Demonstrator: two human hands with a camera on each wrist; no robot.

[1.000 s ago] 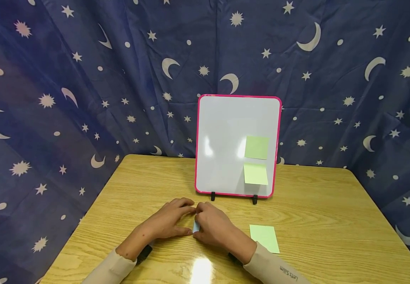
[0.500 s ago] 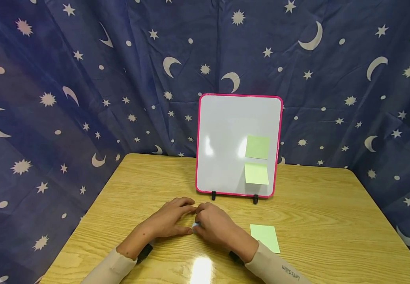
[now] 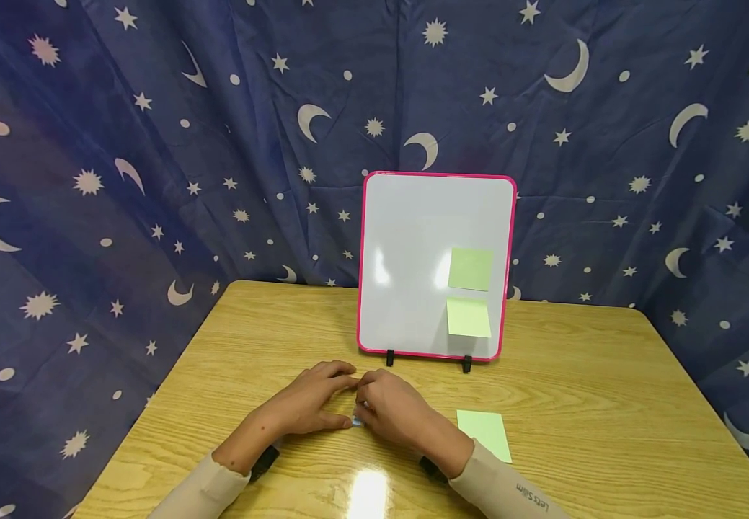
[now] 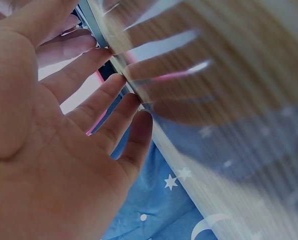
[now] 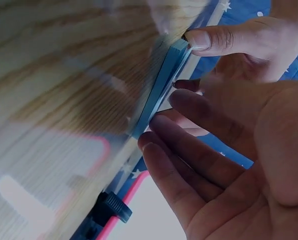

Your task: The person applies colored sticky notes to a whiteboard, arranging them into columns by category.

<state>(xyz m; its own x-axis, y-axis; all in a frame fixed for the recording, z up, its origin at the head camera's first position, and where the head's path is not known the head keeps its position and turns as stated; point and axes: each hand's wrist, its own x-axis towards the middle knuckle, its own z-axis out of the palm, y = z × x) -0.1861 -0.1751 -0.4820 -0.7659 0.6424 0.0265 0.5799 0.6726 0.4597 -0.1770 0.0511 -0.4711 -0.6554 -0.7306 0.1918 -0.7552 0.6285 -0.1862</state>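
Note:
A blue sticky note pad (image 5: 161,85) lies flat on the wooden table, mostly covered by the hands in the head view. My left hand (image 3: 312,404) steadies it from the left, thumb (image 5: 201,40) at one corner and index fingertip near the far end. Its other fingers (image 4: 96,102) stretch out, tips on the table. From the right, my right hand (image 3: 393,407) bends over the pad, thumb and index finger pinching at its upper edge. The remaining right fingers (image 5: 161,162) rest beside the pad's far end.
Behind the hands stands a pink-framed whiteboard (image 3: 406,231) on black feet (image 3: 467,364). Two green sticky notes, an upper one (image 3: 470,269) and a lower one (image 3: 468,318), are stuck on its right side. Another green sticky note (image 3: 486,435) lies on the table (image 3: 595,404), right of the right hand.
My right thumb and fingers shift slightly at the pad; the visible blue strip shortens, shows a pale curve, then a small darker sliver. The left hand keeps its place.

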